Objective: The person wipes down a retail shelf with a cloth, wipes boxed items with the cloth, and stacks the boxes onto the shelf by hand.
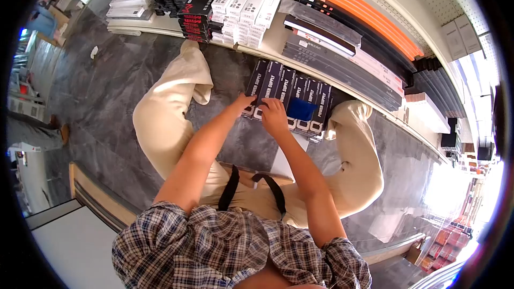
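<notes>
Dark boxes marked "POWER SUPPLY" [286,85] stand packed side by side on the floor between my knees, just below the lowest shelf. A blue item [301,109] lies on top of the boxes toward the right. My left hand [246,105] rests at the near left corner of the row, its fingers bent against a box. Beside it, my right hand [273,113] touches the near ends of the boxes with its fingers curled. What lies under the fingertips of both hands is hidden.
The shelf edge [257,52] runs just beyond the boxes. It holds white boxes [249,0], black boxes [201,8] and orange-edged long packages [364,13]. A white panel [289,156] lies on the floor nearer me. At the far left stands another person [40,131].
</notes>
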Available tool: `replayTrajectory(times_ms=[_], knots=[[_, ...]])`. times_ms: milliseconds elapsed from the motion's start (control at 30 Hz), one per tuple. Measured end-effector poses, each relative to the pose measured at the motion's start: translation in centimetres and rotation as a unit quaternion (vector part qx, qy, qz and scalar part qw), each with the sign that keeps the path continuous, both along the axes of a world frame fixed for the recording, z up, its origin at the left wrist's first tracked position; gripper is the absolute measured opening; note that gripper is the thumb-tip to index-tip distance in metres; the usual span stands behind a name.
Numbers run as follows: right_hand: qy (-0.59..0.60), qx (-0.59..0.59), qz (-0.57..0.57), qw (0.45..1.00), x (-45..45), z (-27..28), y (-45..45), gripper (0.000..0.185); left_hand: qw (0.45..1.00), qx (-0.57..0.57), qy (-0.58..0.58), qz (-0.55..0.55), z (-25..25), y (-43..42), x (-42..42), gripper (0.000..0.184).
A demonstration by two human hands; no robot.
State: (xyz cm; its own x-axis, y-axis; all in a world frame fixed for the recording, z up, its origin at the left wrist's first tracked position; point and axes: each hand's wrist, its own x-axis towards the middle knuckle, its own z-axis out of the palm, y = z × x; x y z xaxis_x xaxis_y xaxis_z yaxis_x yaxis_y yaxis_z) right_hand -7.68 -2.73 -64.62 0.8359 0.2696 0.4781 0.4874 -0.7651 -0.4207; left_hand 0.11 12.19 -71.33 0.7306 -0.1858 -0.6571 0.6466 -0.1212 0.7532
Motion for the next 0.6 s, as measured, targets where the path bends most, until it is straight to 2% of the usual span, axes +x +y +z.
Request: replayTrajectory(times_ms=[67, 133, 167, 267, 300, 367, 400, 467, 500, 567, 600], knots=[[0.005, 0.003, -0.004, 1.0, -0.1, 0.0, 0.3, 0.018, 0.999, 0.001, -0.015, 0.037, 0.4, 0.0, 0.1, 0.032], [0.011, -0.003, -0.003, 1.0, 0.0, -0.5, 0.3, 0.019, 0.987, 0.136, -0.085, -0.001, -1.4, -0.2, 1.2, 0.046], [0.02, -0.009, -0.002, 1.0, -0.2, -0.9, 0.3, 0.019, 0.987, 0.138, -0.086, -0.003, -1.8, -0.1, 1.4, 0.046], [0.039, -0.016, -0.007, 0.999, -0.7, -1.3, 0.0, 0.019, 0.9, 0.399, -0.121, -0.127, -1.1, -0.6, 1.9, 0.059], [0.037, -0.018, -0.007, 0.999, -0.7, -1.1, -0.2, 0.019, 0.9, 0.398, -0.123, -0.127, -0.8, -0.7, 2.0, 0.059], [0.053, -0.013, -0.02, 0.998, -0.9, -0.8, -0.5, 0.019, 0.953, 0.275, -0.098, -0.081, -0.3, -0.5, 1.8, 0.047], [0.054, -0.013, -0.02, 0.998, -0.9, -0.8, -0.9, 0.019, 0.953, 0.275, -0.097, -0.081, 0.8, -0.4, 2.0, 0.047], [0.054, -0.014, -0.025, 0.998, -0.9, -0.7, -1.4, 0.029, 0.982, 0.184, -0.039, -0.009, 3.8, -0.3, 3.2, 0.037], [0.054, -0.012, -0.024, 0.998, -0.9, -0.1, -0.9, 0.029, 0.979, 0.202, -0.023, 0.031, 4.2, -0.7, 4.1, 0.033], [0.076, 0.058, -0.07, 0.993, -0.7, 1.2, 0.4, 0.048, 0.99, 0.133, -0.022, 0.051, 5.1, -0.4, 4.6, 0.031], [0.074, 0.06, -0.068, 0.993, -0.6, 1.8, 1.1, 0.048, 0.993, 0.103, -0.019, 0.053, 4.8, -0.5, 4.9, 0.031]])
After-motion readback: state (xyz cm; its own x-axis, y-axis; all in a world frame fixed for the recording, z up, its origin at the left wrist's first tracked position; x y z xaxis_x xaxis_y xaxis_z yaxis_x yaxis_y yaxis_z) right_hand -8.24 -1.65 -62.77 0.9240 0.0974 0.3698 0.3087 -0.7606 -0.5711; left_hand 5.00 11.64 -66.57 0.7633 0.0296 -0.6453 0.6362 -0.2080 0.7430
